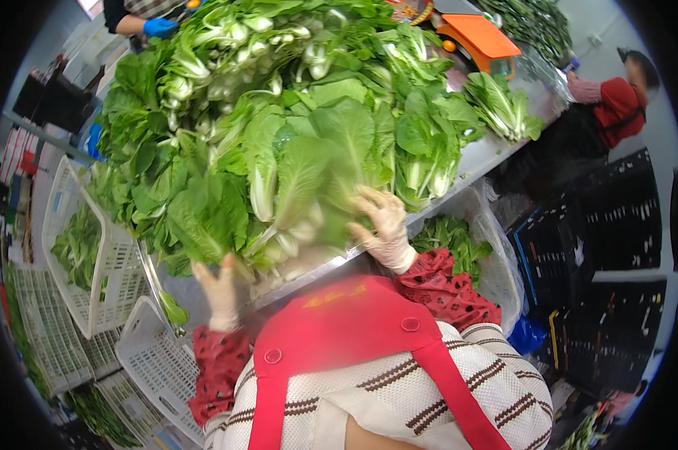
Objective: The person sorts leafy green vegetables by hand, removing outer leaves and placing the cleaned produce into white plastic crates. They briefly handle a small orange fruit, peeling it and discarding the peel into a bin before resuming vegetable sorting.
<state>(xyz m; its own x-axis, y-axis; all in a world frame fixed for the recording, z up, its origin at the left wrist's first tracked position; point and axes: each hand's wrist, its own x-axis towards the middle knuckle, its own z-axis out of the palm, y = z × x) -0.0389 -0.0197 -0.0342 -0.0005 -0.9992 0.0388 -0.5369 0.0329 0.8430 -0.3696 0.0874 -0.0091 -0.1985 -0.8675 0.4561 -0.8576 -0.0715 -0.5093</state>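
Observation:
A large heap of leafy greens with white stalks covers the metal table before me. My left hand, in a pale thin glove, is at the near edge beside the lower leaves, its thumb and fingers apart with nothing visible between them. On the other side, my right hand, gloved alike, has its fingers spread against blurred leaves; whether its fingertips touch them is hard to tell. Between the hands lie leafy heads with pale stalk ends, partly blurred.
An orange scale stands at the far right. White plastic crates are at left; a lined crate of greens is below the right edge. A co-worker's blue-gloved hand is at far left; another person in red stands right.

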